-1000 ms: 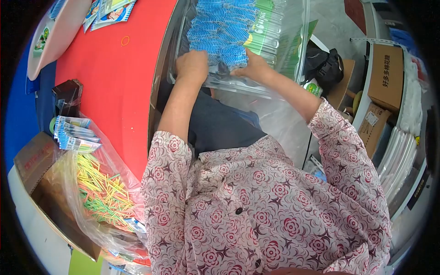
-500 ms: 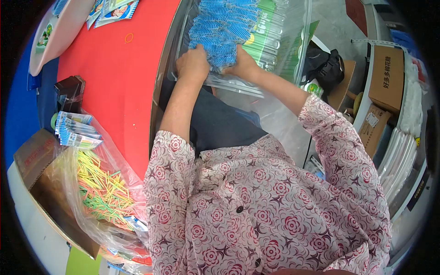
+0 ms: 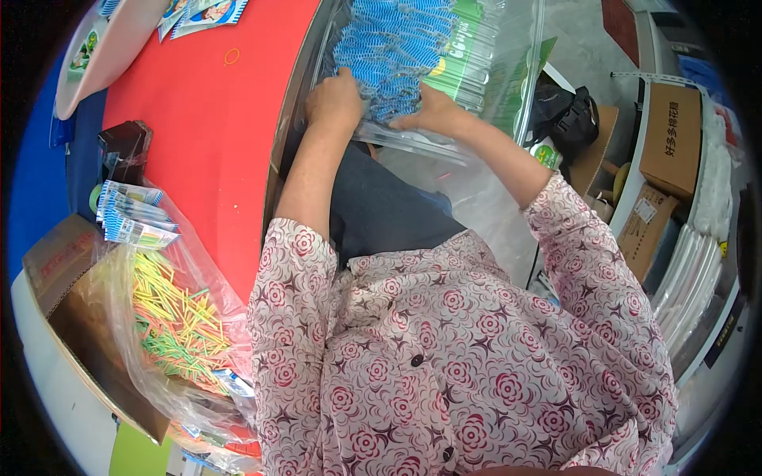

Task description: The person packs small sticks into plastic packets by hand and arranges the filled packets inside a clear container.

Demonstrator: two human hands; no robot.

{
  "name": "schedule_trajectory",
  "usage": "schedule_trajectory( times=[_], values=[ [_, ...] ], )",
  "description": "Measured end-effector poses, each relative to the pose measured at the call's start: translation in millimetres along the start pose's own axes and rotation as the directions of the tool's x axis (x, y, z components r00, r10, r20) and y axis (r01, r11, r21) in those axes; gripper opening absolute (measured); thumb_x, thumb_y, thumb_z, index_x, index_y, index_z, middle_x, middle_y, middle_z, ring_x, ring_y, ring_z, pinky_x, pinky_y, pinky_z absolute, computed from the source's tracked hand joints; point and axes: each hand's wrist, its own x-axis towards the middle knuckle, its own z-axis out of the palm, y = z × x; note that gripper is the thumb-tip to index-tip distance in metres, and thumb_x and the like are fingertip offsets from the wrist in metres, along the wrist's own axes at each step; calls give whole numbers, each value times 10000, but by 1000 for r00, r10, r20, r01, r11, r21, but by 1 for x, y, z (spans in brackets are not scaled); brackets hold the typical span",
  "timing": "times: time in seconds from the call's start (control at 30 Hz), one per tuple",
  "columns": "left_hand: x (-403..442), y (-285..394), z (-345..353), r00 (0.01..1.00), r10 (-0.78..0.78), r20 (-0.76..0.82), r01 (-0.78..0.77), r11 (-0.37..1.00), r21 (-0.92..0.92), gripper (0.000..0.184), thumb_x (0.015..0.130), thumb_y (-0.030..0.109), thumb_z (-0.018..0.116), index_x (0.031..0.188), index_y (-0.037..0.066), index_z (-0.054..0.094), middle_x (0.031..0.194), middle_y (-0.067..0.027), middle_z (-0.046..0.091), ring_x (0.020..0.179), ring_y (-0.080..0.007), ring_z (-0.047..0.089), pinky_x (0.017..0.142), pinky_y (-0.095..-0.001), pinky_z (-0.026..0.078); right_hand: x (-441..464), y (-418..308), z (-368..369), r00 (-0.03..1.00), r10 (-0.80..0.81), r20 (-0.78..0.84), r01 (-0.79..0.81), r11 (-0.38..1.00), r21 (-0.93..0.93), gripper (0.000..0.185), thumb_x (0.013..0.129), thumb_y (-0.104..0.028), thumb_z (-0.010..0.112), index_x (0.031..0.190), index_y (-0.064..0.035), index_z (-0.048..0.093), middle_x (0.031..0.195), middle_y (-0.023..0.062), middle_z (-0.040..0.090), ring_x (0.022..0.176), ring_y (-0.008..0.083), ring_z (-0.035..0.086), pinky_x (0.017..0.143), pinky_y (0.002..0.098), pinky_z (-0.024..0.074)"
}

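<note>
Rows of blue-and-white striped packets point(image 3: 389, 47) stand packed in a clear plastic container point(image 3: 432, 145) at the top of the view. My left hand point(image 3: 334, 101) is at the near left corner of the packets, its fingers curled against their edge. On the other side of the nearest packets is my right hand point(image 3: 435, 113), thumb and fingers pressing on them. Between them the two hands squeeze the near end of the row. Some fingertips are hidden behind the packets. Green packs point(image 3: 462, 59) lie beside the striped ones in the container.
A red tabletop point(image 3: 214, 119) lies left, with a rubber band point(image 3: 231, 56), striped sachets point(image 3: 210, 13) and a pink-white tub point(image 3: 111, 55). Below left, a cardboard box point(image 3: 71, 305) holds a bag of coloured sticks point(image 3: 178, 317). Cartons point(image 3: 671, 139) stand on a shelf at right.
My right hand first moved left against the packets, then slightly back right. The near packets look squeezed closer together. The whole view has shifted slightly.
</note>
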Motion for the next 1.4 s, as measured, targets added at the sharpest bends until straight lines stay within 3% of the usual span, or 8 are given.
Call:
schedule_trajectory(
  times=[0.1,0.2,0.37,0.9,1.03,1.2,1.33,1.4],
  values=[
    [0,-3,-1,1000,2,-6,-2,1000,-6,263,849,88,490,1091,2,548,955,-241,653,927,-383,644,775,-473,515,-10,-8,-8,999,-43,1,43,999,-10,875,638,-360,826,1304,9,393,1168,215,549,1057,373,566,908,411,460],
    [-1,-5,0,999,35,-6,-35,999,7,271,854,89,485,1104,-1,539,947,-246,652,933,-381,644,777,-479,515,-27,-27,-10,933,-264,-243,155,907,-390,927,627,-334,823,1348,-24,329,1096,202,545,978,392,583,845,438,485],
    [1,-5,-2,998,-1,-59,-4,996,-88,302,829,66,500,1121,-14,511,936,-269,638,926,-416,628,788,-497,499,-4,-18,7,961,-186,-206,82,899,-429,959,624,-304,818,1382,-64,281,1037,200,533,979,392,571,803,454,495],
    [-36,-19,-5,954,45,-298,-134,949,-286,445,789,-8,479,1233,-34,454,975,-285,613,917,-441,600,794,-494,475,-26,-11,-5,990,-88,-109,96,993,74,1006,722,-372,773,1452,-22,176,1321,257,458,1217,346,478,956,370,436],
    [-54,-22,-9,873,94,-479,-261,919,-295,396,810,1,482,1204,-37,483,1011,-278,601,937,-412,596,795,-472,479,-41,-11,-3,950,-143,-277,97,980,-173,911,763,-362,739,1439,-30,225,1318,231,474,1200,329,503,946,371,443],
    [-121,0,-33,846,126,-518,-394,802,-448,304,816,53,578,1109,-27,557,1031,-221,613,947,-375,597,805,-422,487,-38,-21,-5,761,-489,-426,336,859,-385,624,838,-221,681,1360,-36,394,1283,172,520,1081,271,582,898,355,474],
    [-190,-5,-88,788,67,-612,-490,670,-558,206,833,77,606,1031,23,614,1028,-164,630,898,-335,617,781,-394,496,-58,-119,-20,817,-416,-399,492,864,105,433,879,-126,620,1278,-14,493,1214,136,576,1045,210,594,876,313,485],
    [-214,-39,-108,760,-89,-643,-340,790,-511,191,842,64,599,1031,40,618,979,-138,637,851,-302,627,750,-366,497,-64,-171,-11,843,-473,-255,527,630,571,330,901,-77,575,1221,0,546,1147,105,616,1036,163,597,862,279,489]
  ],
)
